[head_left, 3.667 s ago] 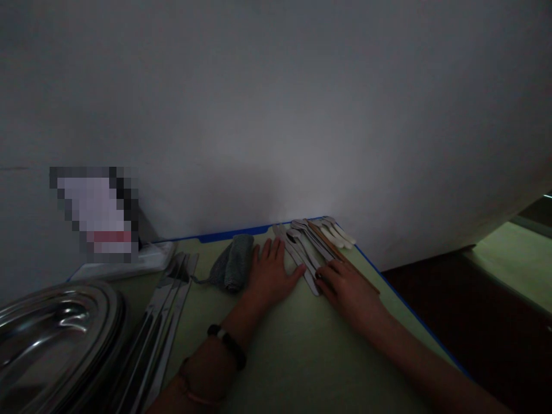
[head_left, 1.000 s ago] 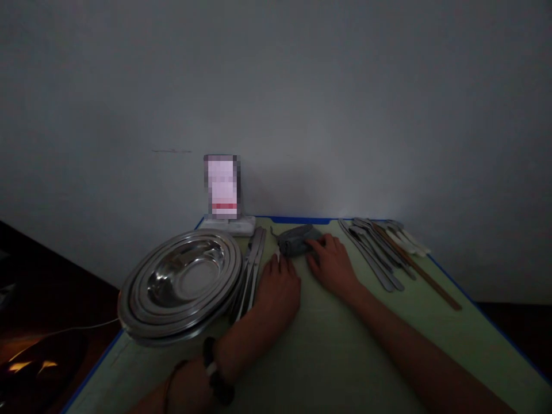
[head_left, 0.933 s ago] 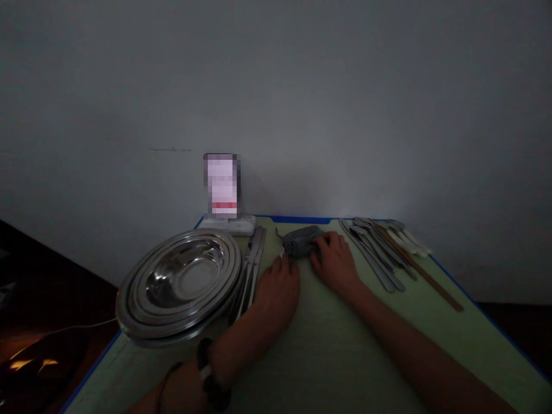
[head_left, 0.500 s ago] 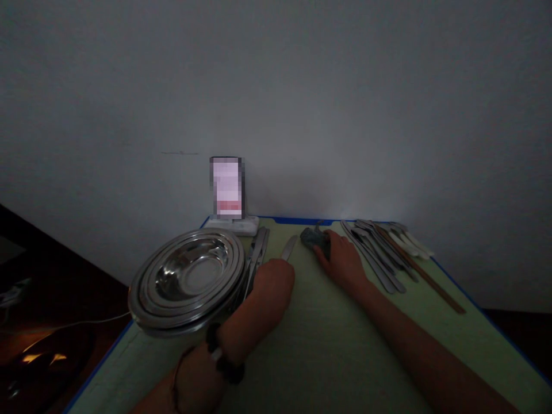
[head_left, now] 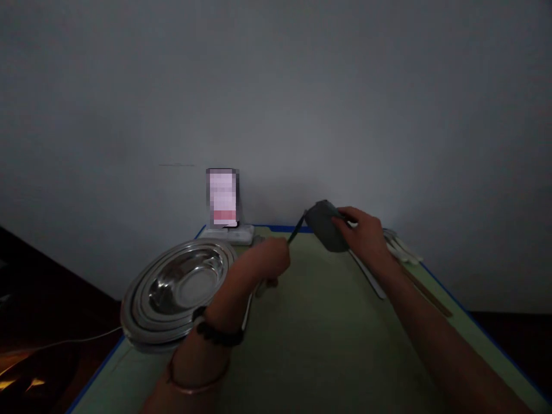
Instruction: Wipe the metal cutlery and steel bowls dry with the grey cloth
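Note:
My left hand (head_left: 269,259) is closed round the handle of a table knife (head_left: 296,227), whose blade points up and to the right. In my right hand (head_left: 362,233) a grey cloth (head_left: 326,227) is pinched between thumb and fingers, lifted above the table. The knife's tip comes close to the cloth's left edge; whether they touch I cannot tell. Below my right hand lies a flat metal handle (head_left: 368,276), its other end hidden by the cloth and hand. Wooden chopsticks (head_left: 426,292) and white-handled cutlery (head_left: 403,250) lie beyond my right wrist, partly covered.
A stack of round steel plates (head_left: 181,287) stands at the left of the green table (head_left: 319,345). More metal cutlery, mostly hidden by my left arm, lies beside it. A blurred-out phone (head_left: 223,198) stands on a white base (head_left: 230,234) against the grey wall (head_left: 302,115).
My left hand has taken the knife from the table and raised it, blade turned upward. My right hand has gripped the cloth, lifted it and moved slightly right.

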Available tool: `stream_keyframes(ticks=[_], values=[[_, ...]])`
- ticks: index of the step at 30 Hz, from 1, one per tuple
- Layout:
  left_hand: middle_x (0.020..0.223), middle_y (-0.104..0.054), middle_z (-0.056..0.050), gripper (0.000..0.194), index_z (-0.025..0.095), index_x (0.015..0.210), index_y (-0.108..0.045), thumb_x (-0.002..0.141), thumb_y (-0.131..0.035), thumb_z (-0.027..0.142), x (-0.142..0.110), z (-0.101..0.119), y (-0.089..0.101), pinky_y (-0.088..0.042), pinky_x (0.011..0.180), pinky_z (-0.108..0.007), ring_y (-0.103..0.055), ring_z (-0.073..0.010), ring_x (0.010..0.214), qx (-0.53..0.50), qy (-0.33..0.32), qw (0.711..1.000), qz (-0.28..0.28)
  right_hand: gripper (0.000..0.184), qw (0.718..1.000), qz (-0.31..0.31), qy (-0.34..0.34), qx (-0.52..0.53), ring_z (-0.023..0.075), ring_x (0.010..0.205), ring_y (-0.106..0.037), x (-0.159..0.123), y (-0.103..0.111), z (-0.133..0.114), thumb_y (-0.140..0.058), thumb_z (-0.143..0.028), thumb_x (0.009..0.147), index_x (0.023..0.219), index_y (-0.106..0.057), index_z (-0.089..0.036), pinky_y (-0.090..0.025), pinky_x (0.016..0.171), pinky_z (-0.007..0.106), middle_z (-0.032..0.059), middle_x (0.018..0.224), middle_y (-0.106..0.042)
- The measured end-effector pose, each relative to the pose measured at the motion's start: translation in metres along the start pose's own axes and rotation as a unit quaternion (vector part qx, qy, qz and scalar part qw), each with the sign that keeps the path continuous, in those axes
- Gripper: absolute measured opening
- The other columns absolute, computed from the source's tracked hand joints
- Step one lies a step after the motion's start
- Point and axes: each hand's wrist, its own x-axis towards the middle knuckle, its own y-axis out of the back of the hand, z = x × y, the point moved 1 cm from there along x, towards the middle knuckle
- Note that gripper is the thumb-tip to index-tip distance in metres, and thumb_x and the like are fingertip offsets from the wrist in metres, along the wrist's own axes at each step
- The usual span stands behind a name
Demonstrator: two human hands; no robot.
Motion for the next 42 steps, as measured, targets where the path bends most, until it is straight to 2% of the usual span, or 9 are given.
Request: stream_keyframes(ticks=[3, 6, 8, 14, 21, 26, 33, 38, 42], values=[[0.087, -0.067, -0.013, 0.032, 0.008, 0.108, -0.054, 0.091, -0.033, 0.023, -0.007, -0.002, 0.025, -0.047, 0.059, -0.025, -0.065, -0.0163, 0.068, -0.009, -0.001, 0.998, 0.06, 0.03, 0.988, 0.03, -0.04, 0.148, 0.0196, 0.079, -0.064, 0.022, 0.009, -0.018, -0.058, -0.037, 0.074, 0.096, -0.069, -0.019, -0.048, 0.074, 0.034, 0.006, 0.09, -0.071], [0.085, -0.067, -0.011, 0.035, 0.011, 0.101, -0.055, 0.092, -0.025, 0.026, -0.019, -0.006, 0.041, -0.045, 0.058, -0.026, -0.063, -0.0165, 0.068, -0.054, 0.023, 0.977, 0.204, 0.032, 0.975, 0.099, -0.057, 0.193, 0.0182, 0.078, -0.063, 0.034, 0.008, -0.031, -0.059, -0.038, 0.072, 0.095, -0.07, -0.018, -0.047, 0.074, 0.035, 0.0068, 0.094, -0.07], [0.081, -0.066, -0.01, 0.032, 0.012, 0.095, -0.056, 0.091, -0.027, 0.026, -0.026, -0.01, 0.044, -0.044, 0.06, -0.027, -0.062, -0.018, 0.07, -0.056, 0.034, 0.97, 0.233, 0.033, 0.974, 0.093, -0.066, 0.194, 0.0171, 0.076, -0.061, 0.036, 0.006, -0.034, -0.059, -0.037, 0.072, 0.096, -0.07, -0.018, -0.046, 0.072, 0.034, 0.0067, 0.093, -0.07], [0.077, -0.064, -0.008, 0.032, 0.014, 0.087, -0.056, 0.089, -0.028, 0.029, -0.032, -0.023, 0.044, -0.042, 0.058, -0.028, -0.061, -0.018, 0.066, -0.055, 0.03, 0.975, 0.213, 0.024, 0.964, -0.064, -0.114, 0.229, 0.0123, 0.058, -0.052, 0.035, 0.01, -0.027, -0.056, -0.03, 0.072, 0.088, -0.069, -0.019, -0.037, 0.051, 0.024, -0.0008, 0.066, -0.063], [0.086, -0.066, -0.007, 0.034, 0.015, 0.095, -0.057, 0.089, -0.028, 0.032, -0.025, -0.015, 0.046, -0.044, 0.065, -0.028, -0.061, -0.0184, 0.076, -0.145, -0.041, 0.955, 0.255, 0.022, 0.883, 0.121, -0.147, 0.429, 0.0151, 0.08, -0.059, 0.031, 0.016, -0.052, -0.057, -0.03, 0.071, 0.092, -0.06, -0.024, -0.047, 0.066, 0.027, 0.0002, 0.093, -0.064], [0.088, -0.066, -0.006, 0.033, 0.014, 0.107, -0.054, 0.09, -0.027, 0.024, -0.014, 0.005, 0.039, -0.046, 0.073, -0.03, -0.061, -0.0172, 0.078, -0.231, -0.116, 0.93, 0.263, 0.029, 0.881, -0.003, -0.069, 0.468, 0.0187, 0.099, -0.056, 0.013, -0.001, -0.086, -0.046, -0.044, 0.082, 0.085, -0.064, -0.022, -0.047, 0.078, 0.033, 0.0044, 0.103, -0.062], [0.12, -0.059, -0.007, 0.04, 0.018, 0.127, -0.045, 0.092, -0.027, 0.023, -0.015, 0.019, 0.038, -0.038, 0.097, -0.032, -0.054, -0.0174, 0.108, -0.229, -0.186, 0.918, 0.264, 0.015, 0.768, 0.082, -0.216, 0.597, 0.0091, 0.059, -0.051, 0.014, -0.013, -0.075, -0.062, -0.029, 0.066, 0.075, -0.054, -0.02, -0.045, 0.06, 0.025, -0.0043, 0.068, -0.056], [0.105, -0.065, -0.005, 0.034, 0.019, 0.118, -0.053, 0.09, -0.034, 0.015, -0.015, 0.032, 0.031, -0.047, 0.081, -0.028, -0.062, -0.0167, 0.088, -0.162, -0.19, 0.936, 0.248, 0.026, 0.754, 0.09, -0.254, 0.6, 0.0102, 0.062, -0.055, 0.01, -0.014, -0.082, -0.059, -0.044, 0.071, 0.079, -0.057, -0.019, -0.046, 0.062, 0.026, -0.0025, 0.071, -0.06], [0.116, -0.06, -0.009, 0.049, 0.019, 0.132, -0.04, 0.085, -0.036, 0.006, -0.017, 0.05, 0.026, -0.048, 0.082, -0.033, -0.061, -0.021, 0.095, -0.066, -0.121, 0.961, 0.24, 0.03, 0.737, 0.118, -0.304, 0.592, 0.0128, 0.065, -0.058, 0.012, -0.016, -0.075, -0.054, -0.047, 0.074, 0.076, -0.059, -0.018, -0.049, 0.065, 0.029, 0.0009, 0.072, -0.063]])
